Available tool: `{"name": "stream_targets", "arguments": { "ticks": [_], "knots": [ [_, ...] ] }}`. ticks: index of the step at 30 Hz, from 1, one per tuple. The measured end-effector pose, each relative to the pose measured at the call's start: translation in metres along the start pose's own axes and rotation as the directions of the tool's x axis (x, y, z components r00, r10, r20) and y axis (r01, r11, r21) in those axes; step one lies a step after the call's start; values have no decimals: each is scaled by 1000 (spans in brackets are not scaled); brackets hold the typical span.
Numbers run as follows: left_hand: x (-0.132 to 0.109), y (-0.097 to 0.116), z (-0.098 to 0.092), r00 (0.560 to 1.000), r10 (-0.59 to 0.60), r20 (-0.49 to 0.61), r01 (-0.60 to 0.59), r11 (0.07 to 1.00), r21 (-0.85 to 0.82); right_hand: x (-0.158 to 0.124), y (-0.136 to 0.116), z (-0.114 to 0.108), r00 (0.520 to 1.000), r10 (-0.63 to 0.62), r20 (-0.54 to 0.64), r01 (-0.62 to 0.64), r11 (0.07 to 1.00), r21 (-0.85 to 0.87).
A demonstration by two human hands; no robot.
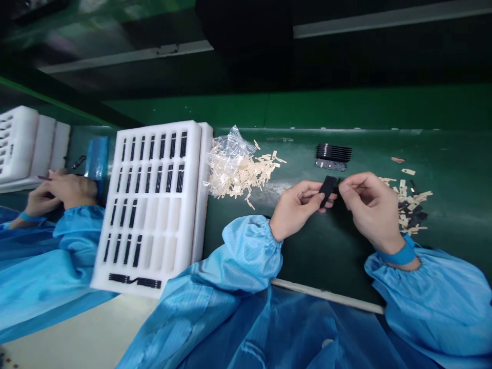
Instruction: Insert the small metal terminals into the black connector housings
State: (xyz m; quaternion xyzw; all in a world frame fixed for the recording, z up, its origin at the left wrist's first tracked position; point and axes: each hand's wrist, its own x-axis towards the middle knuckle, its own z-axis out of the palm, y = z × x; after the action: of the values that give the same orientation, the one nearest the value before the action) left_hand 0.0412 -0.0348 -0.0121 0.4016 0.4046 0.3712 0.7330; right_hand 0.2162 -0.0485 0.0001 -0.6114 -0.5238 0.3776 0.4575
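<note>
In the head view, my left hand (294, 207) grips a flat black rectangular piece (328, 190) between thumb and fingers, tilted above the green bench. My right hand (369, 210) is beside its right edge, thumb and forefinger pinched together. A small dark bit shows at those fingertips, too small to name. Behind the hands lies a neat row of thin black pieces (333, 152), and a dark grey flat part (330, 165) sits at its near edge. To the right of my right hand are scattered cream tabs (415, 202) mixed with black scraps (417, 217).
A white foam tray (161, 212) on my left holds rows of black parts in slots. Between it and my hands lies a heap of cream tabs (234, 177) under a clear plastic bag (234, 143). A co-worker's hands (63, 189) are at the far left, near more foam trays (23, 143).
</note>
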Motion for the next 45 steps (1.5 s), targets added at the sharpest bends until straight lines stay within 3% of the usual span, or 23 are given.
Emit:
{"name": "stream_targets", "arguments": {
  "ticks": [20, 26, 33, 41, 45],
  "knots": [
    [-1, 0, -1, 998, 45, 47, -47, 997, 53, 1, -2, -1, 999, 33, 33, -34, 998, 51],
    [-3, 10, -4, 996, -31, 89, 32, 999, -11, 5, -8, -5, 989, 87, 122, -106, 982, 156],
    [-3, 19, -9, 952, -161, 260, 211, 961, -177, 2, -2, -8, 939, 66, 338, -201, 902, 381],
    [-2, 17, -10, 946, -198, 255, 261, 935, -241, -4, -11, -2, 963, 20, 270, -112, 937, 331],
    [0, 16, -13, 933, -207, 295, 282, 929, -240, -3, -11, -3, 942, 34, 334, -154, 928, 339]
  ]
}}
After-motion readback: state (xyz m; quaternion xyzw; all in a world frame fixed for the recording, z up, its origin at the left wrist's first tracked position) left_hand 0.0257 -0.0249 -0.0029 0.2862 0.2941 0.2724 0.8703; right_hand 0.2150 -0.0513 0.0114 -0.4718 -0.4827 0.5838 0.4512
